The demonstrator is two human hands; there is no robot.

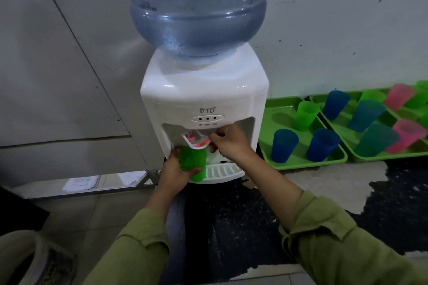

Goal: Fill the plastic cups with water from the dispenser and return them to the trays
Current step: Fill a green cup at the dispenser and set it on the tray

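Both grips busy: left grip (176, 174) wrapped round green cup (194, 164), holding it under tap (196, 143) at front of dispenser (203, 90), just above drip tray (223, 172); right grip (228, 143) curled on that tap, fingers pinching its lever.

Risks, as I read it: cup sits tilted and toward dispenser's left edge, partly off the drip tray, so any overflow lands on table (231, 227), not the grid. Level can't be watched from up here, so overfill is the likely slip. Thin plastic plus a firm squeeze = slosh on the way out. Lever's red, poss. the hot side; if so, cup walls heat up fast. Trays (301, 164) right of dispenser look crowded w/ cups (284, 146), so set-down could knock a neighbour.

Hard to see: cup mouth hidden behind tap guard, no telling if water's running or how full it is. Can't tell if tray cups hold water. Farthest tray cut off at frame edge; bottle (194, 7) top cropped too.
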